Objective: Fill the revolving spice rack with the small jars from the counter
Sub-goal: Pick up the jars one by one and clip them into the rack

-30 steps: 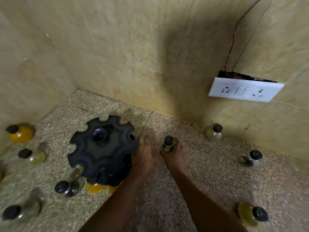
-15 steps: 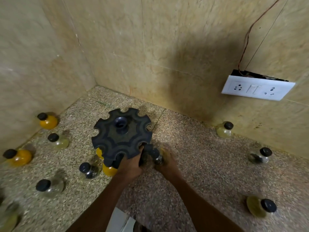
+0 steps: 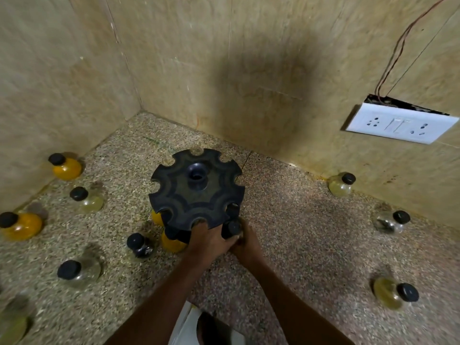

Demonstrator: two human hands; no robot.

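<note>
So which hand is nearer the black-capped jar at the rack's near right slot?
Right. The right hand grips the jar at the rack; the left hand holds the rack's near edge, just left of the jar.

- Single view: one wide-angle camera worn on the head, looking forward and steeply down.
- It faces a corner where two beige tiled walls meet the speckled stone surface.
- Both forearms enter from the bottom edge, close to the lens.
- Straight lines bow towards the frame edges.
</note>
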